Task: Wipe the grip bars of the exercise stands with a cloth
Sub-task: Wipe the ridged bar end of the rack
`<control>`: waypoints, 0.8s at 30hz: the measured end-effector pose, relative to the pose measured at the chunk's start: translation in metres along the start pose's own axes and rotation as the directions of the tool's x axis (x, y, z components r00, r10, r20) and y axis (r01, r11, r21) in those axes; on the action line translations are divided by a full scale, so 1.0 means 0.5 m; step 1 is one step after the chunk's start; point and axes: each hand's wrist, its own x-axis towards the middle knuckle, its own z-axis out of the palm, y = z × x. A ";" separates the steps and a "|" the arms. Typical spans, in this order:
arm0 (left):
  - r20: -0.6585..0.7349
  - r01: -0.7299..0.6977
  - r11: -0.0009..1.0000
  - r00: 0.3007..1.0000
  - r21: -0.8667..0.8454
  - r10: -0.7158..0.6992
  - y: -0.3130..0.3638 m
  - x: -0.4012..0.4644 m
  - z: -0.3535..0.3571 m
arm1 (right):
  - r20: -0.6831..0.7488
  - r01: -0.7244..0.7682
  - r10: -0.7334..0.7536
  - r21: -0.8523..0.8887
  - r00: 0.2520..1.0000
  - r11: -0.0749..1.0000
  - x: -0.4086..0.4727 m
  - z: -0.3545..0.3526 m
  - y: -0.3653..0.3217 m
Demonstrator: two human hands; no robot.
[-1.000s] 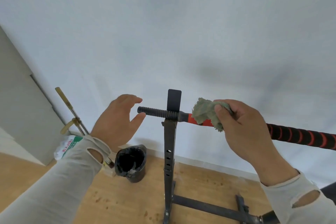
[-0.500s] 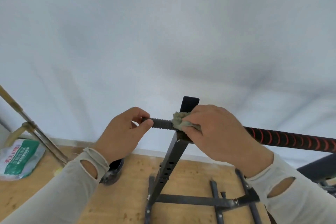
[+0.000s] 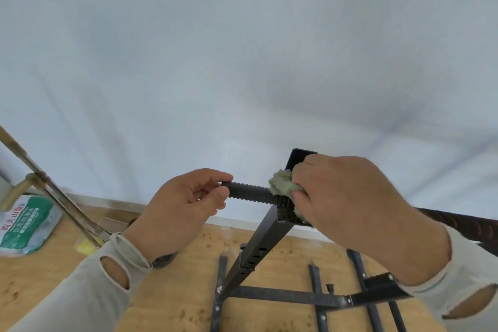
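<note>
A black metal exercise stand [image 3: 258, 245] rises from the wooden floor, carrying a bar across its top. The bar's black threaded end [image 3: 249, 193] sticks out to the left. My left hand [image 3: 183, 210] pinches the tip of that end between thumb and fingers. My right hand [image 3: 347, 202] grips a grey-green cloth [image 3: 281, 186] and presses it on the bar right at the top of the upright. To the right, the bar's black and red wrapped grip [image 3: 463, 221] shows past my wrist, mostly hidden by my right arm.
The stand's black base struts [image 3: 318, 296] spread over the wooden floor [image 3: 175, 302] below my hands. A green and white plastic packet [image 3: 25, 221] lies at the left beside slanted brass-coloured rods [image 3: 45, 191]. A white wall [image 3: 242, 62] fills the background.
My left hand went from open beside the bar end to pinching it. My right hand slid the cloth left along the bar to the upright. The view has moved closer and tilted.
</note>
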 end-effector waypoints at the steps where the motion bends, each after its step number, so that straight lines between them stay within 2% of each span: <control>1: 0.001 -0.002 1.000 1.000 0.007 0.002 -0.001 0.000 -0.001 | -0.013 -0.027 0.027 0.002 1.000 1.000 0.008 0.001 -0.015; 3: 0.000 -0.004 1.000 1.000 0.008 0.004 -0.004 -0.001 -0.001 | -0.027 -0.030 0.031 0.025 0.999 0.999 0.016 0.000 -0.040; 5: 0.001 -0.006 1.000 1.000 0.003 0.006 -0.006 -0.001 -0.002 | -0.002 -0.069 0.070 0.144 0.998 0.987 0.017 0.000 -0.039; 8: 0.006 -0.014 1.000 1.000 0.013 0.014 -0.007 0.001 -0.003 | 0.178 -0.153 0.087 0.407 0.980 0.900 0.008 -0.022 -0.005; 11: 0.006 -0.009 1.000 1.000 -0.005 0.009 -0.005 0.001 -0.003 | 0.228 -0.165 0.059 0.480 0.972 0.861 0.004 -0.015 0.022; 13: 0.003 -0.005 1.000 1.000 -0.027 0.005 -0.002 -0.001 -0.001 | 0.286 -0.155 0.032 0.421 0.958 0.894 0.003 -0.008 0.022; 18: 0.001 0.025 0.997 1.000 -0.072 -0.025 0.003 0.001 -0.005 | 0.295 -0.108 0.033 0.241 0.955 0.965 0.026 -0.020 -0.018; 24: 0.015 0.026 0.999 1.000 -0.041 -0.026 0.008 -0.001 -0.008 | 0.049 0.105 -0.123 0.268 0.991 0.958 0.100 -0.015 -0.130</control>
